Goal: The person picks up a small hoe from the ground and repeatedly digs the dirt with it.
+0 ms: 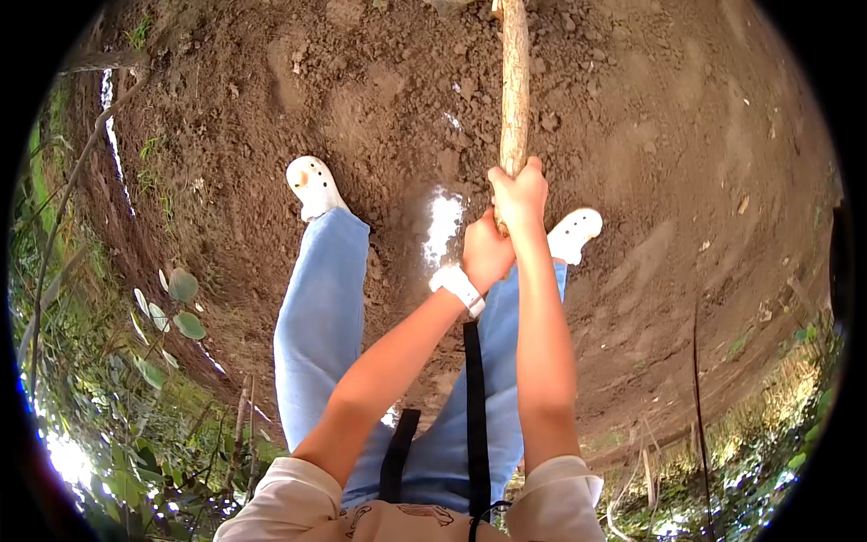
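Observation:
A long wooden handle (515, 81) runs from the top edge of the head view down to my hands. Near its lower end my left hand (488, 250), with a white watch on the wrist, is closed round it. Just above, my right hand (521, 194) grips the same handle, and the two hands touch or nearly touch. Past the top edge, the far end of the handle is mostly out of sight; a pale piece shows beside it. Loose brown soil (406, 108) lies under and around the handle.
My feet in white clogs stand apart on the soil, the left shoe (314, 185) and the right shoe (575, 233) on either side of the hands. Leafy plants (153, 443) and thin branches border the lower left. More greenery (768, 461) grows at the lower right.

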A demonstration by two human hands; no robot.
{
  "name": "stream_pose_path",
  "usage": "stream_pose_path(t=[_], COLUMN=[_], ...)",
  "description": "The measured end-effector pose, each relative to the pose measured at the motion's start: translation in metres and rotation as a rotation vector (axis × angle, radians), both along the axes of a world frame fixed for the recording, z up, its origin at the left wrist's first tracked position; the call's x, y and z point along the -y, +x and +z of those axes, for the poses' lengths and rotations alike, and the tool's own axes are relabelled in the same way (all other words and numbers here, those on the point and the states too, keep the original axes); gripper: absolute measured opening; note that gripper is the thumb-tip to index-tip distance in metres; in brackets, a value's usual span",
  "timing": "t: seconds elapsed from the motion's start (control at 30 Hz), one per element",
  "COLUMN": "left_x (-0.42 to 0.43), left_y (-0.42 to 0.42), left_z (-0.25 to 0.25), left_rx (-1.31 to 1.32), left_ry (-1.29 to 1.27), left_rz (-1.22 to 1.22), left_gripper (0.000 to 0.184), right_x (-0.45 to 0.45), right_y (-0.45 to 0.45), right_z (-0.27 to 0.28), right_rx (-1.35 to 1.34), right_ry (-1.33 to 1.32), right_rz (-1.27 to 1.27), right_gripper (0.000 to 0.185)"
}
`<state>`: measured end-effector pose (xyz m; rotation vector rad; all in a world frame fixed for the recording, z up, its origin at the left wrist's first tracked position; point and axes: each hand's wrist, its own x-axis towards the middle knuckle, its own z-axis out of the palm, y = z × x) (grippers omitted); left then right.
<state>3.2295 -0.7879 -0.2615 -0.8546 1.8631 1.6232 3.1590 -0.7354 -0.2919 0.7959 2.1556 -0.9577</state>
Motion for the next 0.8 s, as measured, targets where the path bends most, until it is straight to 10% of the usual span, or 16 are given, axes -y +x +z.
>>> stream_pose_path(t=[0.33,0.8], left_x=[0.006,0.037], left_y=[-0.058,-0.045], left_z=[-0.029,-0.038], left_rx=[-0.316,0.183], left_ry=[-0.308,-0.128], left_rz=[-0.101,-0.239], left_gripper=[0.044,0.062], right_x=[0.016,0.031], right_y=[-0.064,-0.034], right_z=[0.002,-0.049], right_rx=[-0.241,0.062], right_ry=[-0.241,-0.105], right_rz=[-0.283,-0.2], right_gripper=[0.035,0.041])
